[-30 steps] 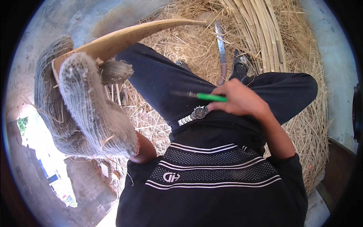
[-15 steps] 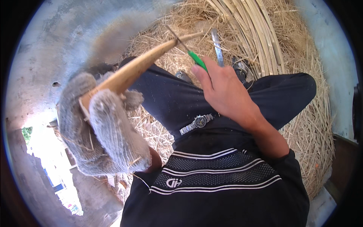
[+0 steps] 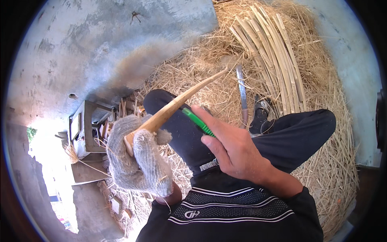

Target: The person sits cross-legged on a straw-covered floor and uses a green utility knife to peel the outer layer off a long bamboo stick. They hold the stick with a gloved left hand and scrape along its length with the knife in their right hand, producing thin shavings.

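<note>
My left hand [image 3: 139,161], in a grey knitted work glove, is closed around the thick end of a split bamboo strip [image 3: 171,108]. The strip slants up and away to the right, narrowing to a thin, curved tip. In my bare right hand [image 3: 242,151] is a green-handled knife [image 3: 198,121], gripped just right of the strip's middle, with the index finger stretched along the handle. Its blade cannot be made out now. Part of a metal wristwatch [image 3: 209,164] shows in my lap, mostly covered by the right hand.
Beyond my crossed legs, a long blade [image 3: 241,86] lies on shavings [image 3: 193,60]. Several split bamboo strips [image 3: 278,60] lie bundled at the far right. A wooden frame [image 3: 90,125] stands by the wall [image 3: 100,36] at left.
My right hand has drawn the knife back from near the strip's tip toward my body. The left hand, still holding the strip, sits further right and lower as the view shifts.
</note>
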Demonstrator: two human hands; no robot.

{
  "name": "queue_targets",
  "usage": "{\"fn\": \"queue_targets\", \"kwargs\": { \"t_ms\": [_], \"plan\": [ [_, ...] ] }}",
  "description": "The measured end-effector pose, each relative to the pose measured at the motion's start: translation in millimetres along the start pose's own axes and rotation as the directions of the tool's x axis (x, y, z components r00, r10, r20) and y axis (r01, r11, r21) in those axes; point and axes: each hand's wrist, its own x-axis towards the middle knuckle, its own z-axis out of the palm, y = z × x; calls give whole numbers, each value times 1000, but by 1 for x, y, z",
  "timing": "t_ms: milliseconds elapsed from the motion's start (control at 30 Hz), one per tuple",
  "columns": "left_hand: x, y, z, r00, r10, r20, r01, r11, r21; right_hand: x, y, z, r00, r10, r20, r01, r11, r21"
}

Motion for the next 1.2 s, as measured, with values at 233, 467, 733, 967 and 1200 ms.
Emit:
{"fn": "queue_targets", "kwargs": {
  "t_ms": [233, 467, 733, 967, 1200],
  "plan": [
    [16, -7, 15, 979, 88, -182, -69, 992, 108, -3, 17, -3, 993, 107, -52, -113, 985, -128],
    [8, -18, 23, 990, -116, 80, 118, 993, -25, -5, 19, 7, 994, 102, -32, -106, 972, -210],
    [1, -19, 25, 991, 18, 133, -20, 1000, 14, 7, 6, 10, 994, 77, -81, -97, 951, -292],
    [5, -39, 21, 970, 188, 151, -211, 966, 147, 7, 7, 12, 994, -1, -106, -36, 937, -347],
    [1, -34, 26, 937, 274, 219, -302, 948, 106, 3, 36, 10, 972, 182, -147, -221, 922, -318]
  ]
}}
